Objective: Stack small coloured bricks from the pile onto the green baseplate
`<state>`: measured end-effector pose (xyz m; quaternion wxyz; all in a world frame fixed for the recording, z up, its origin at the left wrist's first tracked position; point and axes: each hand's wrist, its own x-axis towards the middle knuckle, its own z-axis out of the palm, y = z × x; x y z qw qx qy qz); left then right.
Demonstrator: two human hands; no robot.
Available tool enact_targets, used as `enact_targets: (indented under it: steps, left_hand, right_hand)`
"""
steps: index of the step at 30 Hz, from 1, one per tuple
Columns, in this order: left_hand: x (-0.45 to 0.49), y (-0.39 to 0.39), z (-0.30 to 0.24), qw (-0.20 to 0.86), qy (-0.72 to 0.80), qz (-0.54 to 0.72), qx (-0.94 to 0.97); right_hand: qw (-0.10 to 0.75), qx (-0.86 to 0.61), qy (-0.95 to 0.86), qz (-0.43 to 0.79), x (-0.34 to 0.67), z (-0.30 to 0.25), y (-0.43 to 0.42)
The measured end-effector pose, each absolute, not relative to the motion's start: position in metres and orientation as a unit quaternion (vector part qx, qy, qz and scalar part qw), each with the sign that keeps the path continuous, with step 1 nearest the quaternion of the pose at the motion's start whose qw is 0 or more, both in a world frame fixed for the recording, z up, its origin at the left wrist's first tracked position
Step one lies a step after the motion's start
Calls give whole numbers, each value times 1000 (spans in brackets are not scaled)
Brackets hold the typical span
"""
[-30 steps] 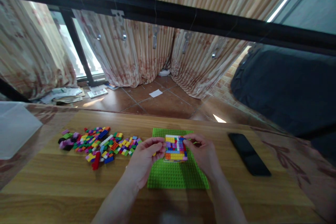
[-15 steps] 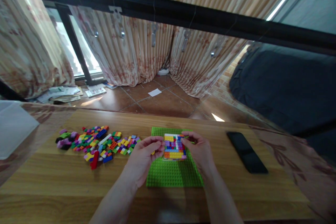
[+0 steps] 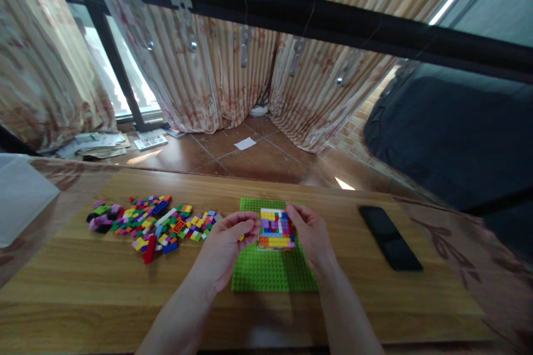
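A squarish build of many-coloured toy bricks [image 3: 275, 228] sits over the upper part of a green studded baseplate [image 3: 272, 274]. My left hand [image 3: 227, 238] is at its left side, thumb and fingers pressed together, fingertips close against the edge. A small yellow bit [image 3: 241, 237] shows between those fingers; whether they grip it is unclear. My right hand [image 3: 310, 230] is at the upper right corner of the build, thumb and forefinger closed there. What lies between the right fingertips is too small to make out. Coloured studs and an uneven inner part show on top of the build.
Loose toy bricks [image 3: 150, 222] are spread on the wooden table [image 3: 104, 299] at left. A black phone [image 3: 390, 238] lies at right. A whitish translucent container [image 3: 20, 199] is at the far left. A dark bar [image 3: 266, 8] crosses above, before the curtains [image 3: 225, 83].
My right thumb has slid from the top of the build to its upper right corner, exposing more studs. My left hand stays nearly in place. The view has shifted slightly.
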<state>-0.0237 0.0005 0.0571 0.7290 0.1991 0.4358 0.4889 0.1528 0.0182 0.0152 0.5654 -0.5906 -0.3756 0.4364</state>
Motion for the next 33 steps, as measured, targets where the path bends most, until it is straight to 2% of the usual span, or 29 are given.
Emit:
enact_targets:
  steps: [11, 28, 33]
  left_hand:
    - [-22, 0, 57, 731, 430, 491, 198]
    - [-21, 0, 58, 730, 434, 492, 189]
    - [-23, -1, 63, 748, 404, 496, 175]
  right_hand:
    - [577, -576, -339, 470, 148, 12, 19]
    - [572, -578, -359, 458, 147, 14, 17]
    - [611, -622, -347, 347, 161, 20, 16]
